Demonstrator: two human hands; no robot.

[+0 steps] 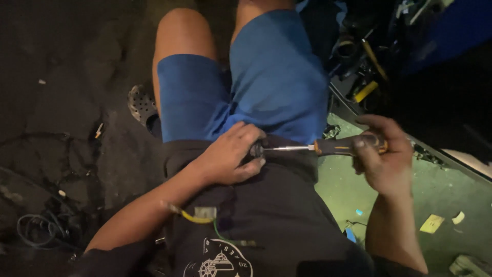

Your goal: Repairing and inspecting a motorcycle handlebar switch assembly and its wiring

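Both hands are busy over the lap: the left hand cups a small dark part, the right hand grips a screwdriver by its orange-black handle, tip at the part. Small, rigid, likely fiddly; pinch it firmly. Yellow-green wires lie below.

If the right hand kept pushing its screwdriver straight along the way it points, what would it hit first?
Most likely the small dark part pinched in the left hand; the screwdriver in the right hand aims at it, its tip seemingly already touching.
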